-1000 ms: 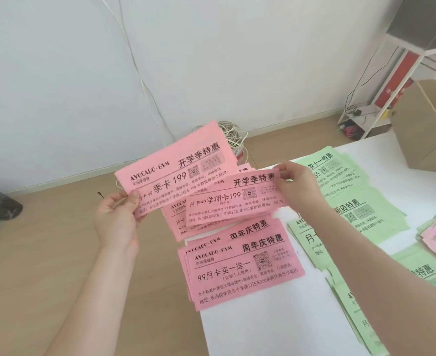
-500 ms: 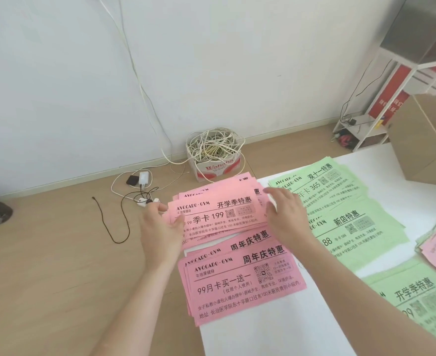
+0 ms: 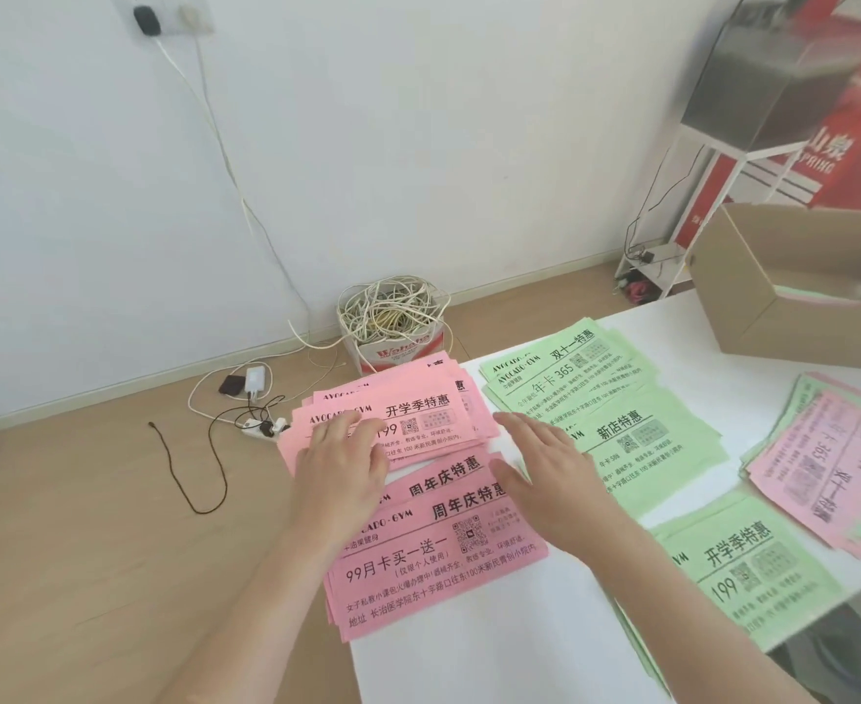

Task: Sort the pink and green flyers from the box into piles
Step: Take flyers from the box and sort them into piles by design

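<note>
- L hand: fingers straight and spread, palm flat on the left part of the far pile of pink paper flyers. Nothing grasped.
- R hand: fingers straight and together, palm down, just right of both pink piles. Nothing grasped; contact w/ the surface cannot be told.
- Near pile of pink paper flyers: directly in front of the far pile, edges meeting. Both piles overhang the left edge of the flat white table.
- Green paper flyers, 3 piles right of your R hand: far, mid, near.
- Mixed pink/green stack: at the table's right side, unsorted.
- Open brown cardboard box: far right corner of the table; contents blurred.
</note>
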Tool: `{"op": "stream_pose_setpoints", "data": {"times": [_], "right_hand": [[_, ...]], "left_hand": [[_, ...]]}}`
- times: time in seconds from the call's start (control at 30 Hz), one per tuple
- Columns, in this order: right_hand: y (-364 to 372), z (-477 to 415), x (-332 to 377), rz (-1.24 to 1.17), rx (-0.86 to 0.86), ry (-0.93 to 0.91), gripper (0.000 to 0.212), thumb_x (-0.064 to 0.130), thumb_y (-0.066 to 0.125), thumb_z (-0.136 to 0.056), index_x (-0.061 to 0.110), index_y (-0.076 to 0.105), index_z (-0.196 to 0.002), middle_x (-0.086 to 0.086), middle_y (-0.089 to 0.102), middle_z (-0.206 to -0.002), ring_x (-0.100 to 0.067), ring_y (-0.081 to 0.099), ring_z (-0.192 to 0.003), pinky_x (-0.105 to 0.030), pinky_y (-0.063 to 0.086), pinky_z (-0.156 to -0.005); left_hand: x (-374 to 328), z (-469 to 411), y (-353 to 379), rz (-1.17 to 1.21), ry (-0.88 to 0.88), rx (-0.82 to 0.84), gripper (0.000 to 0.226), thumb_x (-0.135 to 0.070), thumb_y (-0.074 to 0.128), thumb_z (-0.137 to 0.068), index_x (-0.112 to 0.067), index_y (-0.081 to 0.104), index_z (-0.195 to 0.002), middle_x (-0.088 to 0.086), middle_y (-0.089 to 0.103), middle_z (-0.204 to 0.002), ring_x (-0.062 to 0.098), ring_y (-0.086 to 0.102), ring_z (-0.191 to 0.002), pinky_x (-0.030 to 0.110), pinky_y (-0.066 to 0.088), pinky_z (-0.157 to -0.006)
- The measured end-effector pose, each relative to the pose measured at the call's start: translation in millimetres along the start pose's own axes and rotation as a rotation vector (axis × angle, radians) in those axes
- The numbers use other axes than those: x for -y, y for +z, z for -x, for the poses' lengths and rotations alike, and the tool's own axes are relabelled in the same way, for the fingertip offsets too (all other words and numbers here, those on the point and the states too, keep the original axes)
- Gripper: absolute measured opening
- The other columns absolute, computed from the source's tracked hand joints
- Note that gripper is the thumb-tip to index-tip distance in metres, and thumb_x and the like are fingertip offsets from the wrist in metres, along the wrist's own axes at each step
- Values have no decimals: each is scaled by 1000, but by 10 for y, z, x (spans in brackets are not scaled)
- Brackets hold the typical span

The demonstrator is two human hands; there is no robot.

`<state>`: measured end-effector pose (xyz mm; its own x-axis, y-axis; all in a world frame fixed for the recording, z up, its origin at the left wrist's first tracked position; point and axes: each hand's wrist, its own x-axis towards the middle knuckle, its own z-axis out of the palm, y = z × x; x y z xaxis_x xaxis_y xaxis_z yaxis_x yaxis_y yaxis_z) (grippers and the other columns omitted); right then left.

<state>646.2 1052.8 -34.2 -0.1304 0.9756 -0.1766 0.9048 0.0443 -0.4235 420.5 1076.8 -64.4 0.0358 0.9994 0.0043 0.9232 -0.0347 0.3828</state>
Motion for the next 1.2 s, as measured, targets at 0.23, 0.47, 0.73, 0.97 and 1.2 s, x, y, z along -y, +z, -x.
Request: {"op": "stream_pose_setpoints", "data": {"times": [0.23, 0.47, 0.73, 0.97, 1.2], "right_hand": [[-625, 765, -927, -68, -159, 76, 53, 39, 47, -96, 40, 26, -145, 16, 45, -142, -7, 46, -126, -29, 42, -99], [-909, 1113, -2289, 0, -185, 279, 55, 32, 56, -93, 31, 33, -144, 9, 37, -149, -15, 32, -136, -34, 28, -110], [-857, 1174, -3295, -41, -133, 329, 62, 9, 45, -92, 20, 21, -149, 2, 40, -146, -21, 42, -123, -29, 39, -90], [-995, 1246, -3542, -50, -74, 239, 59, 2, 39, -89, 18, 29, -145, -3, 56, -126, -21, 49, -112, -27, 39, -79], [-1237, 1165, -3637, -1277, -239, 588, 34, 5, 59, -89, 19, 57, -120, -1, 72, -103, -7, 69, -81, -19, 51, -68]], "left_hand": [[-1249, 404, -58, 264, 310, 77, 25, -25, 47, -97, -28, 65, -113, -15, 65, -111, 3, 57, -101, 26, 43, -94], [-2581, 474, 651, 218, 482, 121, 25, -23, 45, -95, -28, 63, -112, -15, 59, -118, 5, 44, -115, 27, 37, -102], [-3876, 313, 1705, -75, 587, 358, 55, -44, 53, -90, -20, 41, -139, 2, 27, -154, 20, 21, -141, 36, 25, -114], [-4182, 205, 1950, -330, 559, 352, 68, -31, 46, -92, -10, 17, -149, 12, 19, -156, 27, 20, -141, 33, 18, -115], [-4231, 70, 1889, -295, 435, 176, 39, -13, 36, -97, -22, 38, -135, 5, 65, -110, 30, 62, -92, 34, 40, -66]]}}
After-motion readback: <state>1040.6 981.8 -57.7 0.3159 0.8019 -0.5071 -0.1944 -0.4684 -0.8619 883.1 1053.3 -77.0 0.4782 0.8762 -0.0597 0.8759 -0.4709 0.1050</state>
